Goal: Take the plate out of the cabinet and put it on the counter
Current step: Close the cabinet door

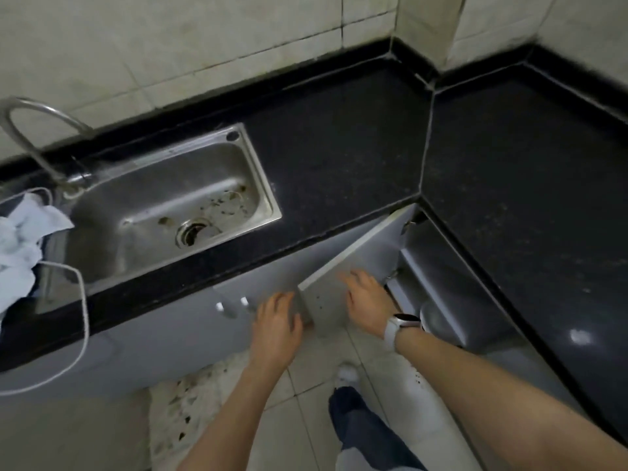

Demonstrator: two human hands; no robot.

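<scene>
Under the dark surface [339, 147], the left hand [278, 322] rests loose-fingered against the half-open cabinet door [356, 253] while the right hand [365, 300], open and empty, reaches toward what looks like the plate [433, 316] inside, so a door swinging back could trap fingers.

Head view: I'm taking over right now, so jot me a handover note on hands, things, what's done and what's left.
Left hand: open, at the cabinet door, by its free edge.
Right hand: open, holding nothing, by the door's inner face.
Done: the door is open.
Plate: not clearly in view.
Left: reach in, take the plate, set it on the counter.
</scene>
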